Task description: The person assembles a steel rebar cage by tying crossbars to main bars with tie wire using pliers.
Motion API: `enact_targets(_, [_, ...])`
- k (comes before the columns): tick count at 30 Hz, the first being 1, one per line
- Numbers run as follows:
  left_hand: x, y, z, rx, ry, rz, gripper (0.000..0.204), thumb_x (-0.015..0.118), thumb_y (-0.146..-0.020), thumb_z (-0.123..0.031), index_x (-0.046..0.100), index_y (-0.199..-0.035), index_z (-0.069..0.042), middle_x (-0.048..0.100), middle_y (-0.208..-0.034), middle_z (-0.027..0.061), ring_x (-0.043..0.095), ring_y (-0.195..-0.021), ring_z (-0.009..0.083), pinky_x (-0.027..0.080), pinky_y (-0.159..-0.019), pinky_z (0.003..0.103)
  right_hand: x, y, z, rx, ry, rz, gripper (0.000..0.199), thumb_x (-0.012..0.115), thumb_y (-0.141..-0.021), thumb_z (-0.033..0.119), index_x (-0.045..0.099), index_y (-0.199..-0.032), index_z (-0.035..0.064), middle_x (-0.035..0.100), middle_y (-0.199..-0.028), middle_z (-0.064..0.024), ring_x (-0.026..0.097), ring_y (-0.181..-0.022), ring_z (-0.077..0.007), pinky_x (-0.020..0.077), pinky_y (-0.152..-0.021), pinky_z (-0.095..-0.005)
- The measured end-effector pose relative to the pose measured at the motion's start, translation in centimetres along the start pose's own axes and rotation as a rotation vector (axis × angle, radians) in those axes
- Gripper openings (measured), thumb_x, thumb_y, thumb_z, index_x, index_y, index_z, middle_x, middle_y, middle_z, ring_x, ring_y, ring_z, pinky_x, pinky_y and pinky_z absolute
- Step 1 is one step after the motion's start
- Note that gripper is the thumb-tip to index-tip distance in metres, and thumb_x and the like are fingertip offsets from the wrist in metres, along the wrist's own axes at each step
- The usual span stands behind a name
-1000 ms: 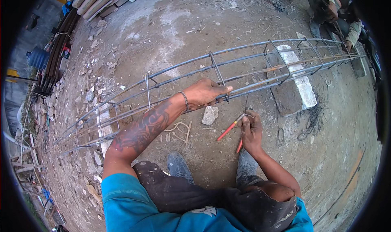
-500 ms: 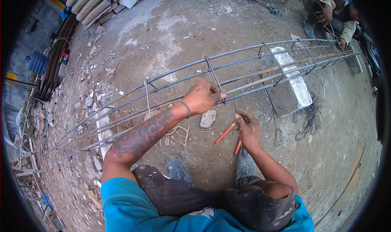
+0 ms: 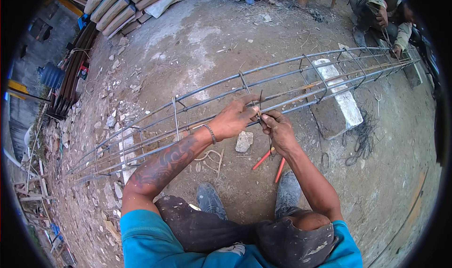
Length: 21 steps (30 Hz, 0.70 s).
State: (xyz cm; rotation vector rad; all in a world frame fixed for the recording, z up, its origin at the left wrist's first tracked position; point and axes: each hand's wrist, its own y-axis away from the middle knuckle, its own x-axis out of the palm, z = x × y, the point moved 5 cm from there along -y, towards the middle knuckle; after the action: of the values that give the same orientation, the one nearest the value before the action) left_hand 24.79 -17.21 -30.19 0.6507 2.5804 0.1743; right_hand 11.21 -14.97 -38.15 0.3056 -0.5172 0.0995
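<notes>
A long steel rebar cage [image 3: 287, 93] with several square stirrups lies across the ground in front of me. My left hand [image 3: 234, 118] is closed at its near bar, fingers gripping the lower part of a stirrup [image 3: 244, 81]. Close against it, my right hand [image 3: 280, 132] pinches thin dark tie wire [image 3: 270, 143], whose ends stick out above and below the fingers. The exact crossing of wire and bars is partly hidden by my fingertips. Below my right hand, pincers with red handles [image 3: 280, 170] lie spread on the ground near my feet.
Concrete blocks [image 3: 340, 96] support the cage. A tangle of wire [image 3: 362, 138] lies at the right, and a stone [image 3: 244, 141] sits beneath the near bar. At the far right a co-worker's hand [image 3: 397, 50] is on the cage end. Stacked sacks [image 3: 113, 13] stand at the back left.
My right hand has moved up and left with the tie wire, from below the cage to the near bar beside my left hand. The pincers have stayed on the ground.
</notes>
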Motion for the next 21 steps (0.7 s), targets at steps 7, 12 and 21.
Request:
enact_targets(7, [-0.2,0.9,-1.2,-0.018,0.105,0.057,0.037,0.053,-0.093,-0.031,0.061,-0.112,-0.001,0.065,-0.093,0.0077,0.06,-0.088,0.0159,0.047,-0.077,0.031,0.7,0.2,0.4,0.082,-0.169,-0.02,0.012,0.058,-0.088,0.015,0.056,-0.088,0.003,0.051,-0.073,-0.0003,0.045,-0.062,-0.0084,0.0356,-0.055,-0.022])
enact_targets(12, [0.0,0.8,-1.3,0.063,0.064,-0.001,0.033,0.063,-0.086,-0.028,0.066,-0.103,-0.001,0.065,-0.083,0.0096,0.059,-0.083,0.0147,0.048,-0.073,0.032,1.3,0.0,0.8,0.1,-0.062,-0.091,0.02,0.061,-0.088,0.023,0.054,-0.084,0.0055,0.05,-0.07,0.0004,0.044,-0.059,-0.0077,0.0356,-0.054,-0.0223])
enact_targets(21, [-0.1,-0.1,-0.8,-0.228,0.017,0.048,0.024,0.068,-0.079,-0.024,0.064,-0.075,0.0,0.061,-0.071,0.0049,0.052,-0.065,0.0088,0.042,-0.058,0.027,1.0,0.3,0.6,0.041,-0.062,-0.1,0.017,0.06,-0.089,0.018,0.056,-0.083,0.0027,0.051,-0.067,0.0,0.045,-0.059,-0.0082,0.0371,-0.055,-0.0222])
